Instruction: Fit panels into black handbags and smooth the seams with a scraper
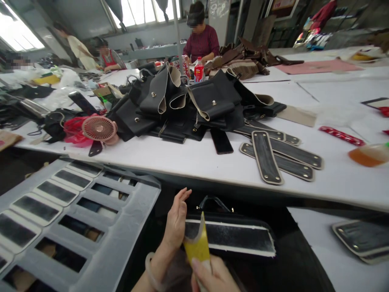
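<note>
Right hand (214, 275) grips 1 yellow tool (197, 248) (left hand (176, 221) against bag (237, 238)).

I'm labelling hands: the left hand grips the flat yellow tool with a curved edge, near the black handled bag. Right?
Not the left hand: the head view shows the right hand gripping the flat yellow tool, near the black handled bag.

Lettering too faint to read

No text can be read with certainty; white marks (216, 7) are borne by the pillar (221, 30), far beyond the left hand (177, 221); the bottle label (198, 72) and framed sign (282, 5), farther right, are blurred.
</note>
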{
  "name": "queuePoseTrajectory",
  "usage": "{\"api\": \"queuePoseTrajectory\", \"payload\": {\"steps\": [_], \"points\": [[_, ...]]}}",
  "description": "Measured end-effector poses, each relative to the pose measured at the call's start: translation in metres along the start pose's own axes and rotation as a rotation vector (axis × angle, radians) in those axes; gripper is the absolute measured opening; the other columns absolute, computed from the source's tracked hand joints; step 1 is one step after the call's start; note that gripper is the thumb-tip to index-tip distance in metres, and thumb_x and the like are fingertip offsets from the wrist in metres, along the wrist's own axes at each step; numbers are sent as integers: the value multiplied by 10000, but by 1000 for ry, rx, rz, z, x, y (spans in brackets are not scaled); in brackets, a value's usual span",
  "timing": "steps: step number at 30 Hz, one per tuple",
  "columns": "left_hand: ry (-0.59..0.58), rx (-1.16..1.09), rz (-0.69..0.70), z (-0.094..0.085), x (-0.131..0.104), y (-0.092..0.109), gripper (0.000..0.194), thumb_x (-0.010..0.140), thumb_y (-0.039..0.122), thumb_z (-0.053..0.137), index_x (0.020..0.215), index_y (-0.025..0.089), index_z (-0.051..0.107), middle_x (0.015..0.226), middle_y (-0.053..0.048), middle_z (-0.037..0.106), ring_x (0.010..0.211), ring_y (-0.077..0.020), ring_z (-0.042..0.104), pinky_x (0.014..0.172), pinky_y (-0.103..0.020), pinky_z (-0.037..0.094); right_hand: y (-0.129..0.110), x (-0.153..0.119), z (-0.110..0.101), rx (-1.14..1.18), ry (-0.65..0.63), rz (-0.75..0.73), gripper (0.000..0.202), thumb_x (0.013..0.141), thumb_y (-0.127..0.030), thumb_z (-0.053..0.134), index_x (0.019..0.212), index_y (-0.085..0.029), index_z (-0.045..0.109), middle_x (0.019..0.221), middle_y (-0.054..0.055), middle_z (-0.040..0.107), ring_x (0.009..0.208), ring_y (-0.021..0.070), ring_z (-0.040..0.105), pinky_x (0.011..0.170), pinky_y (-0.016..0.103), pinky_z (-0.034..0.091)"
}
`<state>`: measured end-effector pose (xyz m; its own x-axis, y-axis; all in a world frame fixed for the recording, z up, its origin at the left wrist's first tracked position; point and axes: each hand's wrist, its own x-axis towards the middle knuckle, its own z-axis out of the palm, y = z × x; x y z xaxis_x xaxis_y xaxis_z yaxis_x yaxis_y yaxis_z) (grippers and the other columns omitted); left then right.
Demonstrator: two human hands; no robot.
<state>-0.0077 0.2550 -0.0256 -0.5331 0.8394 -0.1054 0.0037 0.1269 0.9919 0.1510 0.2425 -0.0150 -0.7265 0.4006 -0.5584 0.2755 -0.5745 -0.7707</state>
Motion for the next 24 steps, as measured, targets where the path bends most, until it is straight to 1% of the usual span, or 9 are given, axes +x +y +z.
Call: {"api": "queuePoseTrajectory", "payload": {"steps": [3,6,7,9,11,14,17,21,24], "points": [[111,-322,-114,-7,-6,-10,614,931,626,360,1310,178,537,1346,-141,582,1293,-277,489,1136,-467,288,-53,-4,-35,-105,170,-72,663,764,-855,362,801,-207,501,418,-82,395,290,87,300,315,208,246],[181,-389,-180,-17,-26,-20,601,946,601,343,1306,172,562,1377,-138,559,1324,-275,459,1156,-471,269,-110,29,-83,-627,358,-201,548,922,-665,300,978,-184,556,441,-75,412,352,126,397,368,221,337],[193,-391,-190,-19,-36,-22,576,945,583,373,1303,179,572,1387,-128,551,1334,-272,448,1166,-462,255,-125,46,-99,-890,458,-273,513,953,-592,302,1054,-171,576,542,-32,518,437,138,492,445,237,417],[201,-367,-201,-21,-55,-25,531,942,552,421,1309,203,578,1414,-100,531,1351,-265,424,1178,-433,243,-147,79,-124,-1019,549,-314,428,948,-467,424,1158,-129,582,814,75,642,698,191,617,661,296,497],[176,-290,-214,-21,-71,-25,504,939,525,453,1334,230,561,1448,-70,497,1374,-262,389,1184,-408,235,-157,105,-141,-1116,606,-343,399,908,-372,519,1187,-94,588,1025,162,630,903,261,620,811,363,482],[135,-154,-223,-16,-82,-22,504,936,486,484,1385,258,505,1488,-33,450,1409,-245,326,1200,-376,183,-158,123,-149,-1231,638,-412,381,865,-287,577,1187,-86,605,1195,225,571,1082,356,550,919,472,423],[110,-81,-159,-10,-82,-24,511,953,464,449,1417,251,459,1503,-31,427,1416,-228,311,1201,-366,176,-150,114,-148,-1287,645,-505,320,844,-277,595,1117,-119,646,1278,208,551,1189,398,467,988,557,342],[145,-47,-66,-6,-78,-32,514,954,480,420,1396,227,489,1475,-53,463,1392,-244,355,1188,-374,218,-128,68,-153,-1238,680,-607,313,883,-357,508,1074,-161,659,1237,138,608,1161,319,518,985,488,385],[151,-129,-123,-8,-76,-35,513,925,494,467,1358,227,535,1437,-50,512,1368,-261,396,1172,-380,262,-93,21,-163,-950,755,-617,406,891,-501,460,1043,-192,675,1149,94,665,1091,266,580,932,383,450]]}}
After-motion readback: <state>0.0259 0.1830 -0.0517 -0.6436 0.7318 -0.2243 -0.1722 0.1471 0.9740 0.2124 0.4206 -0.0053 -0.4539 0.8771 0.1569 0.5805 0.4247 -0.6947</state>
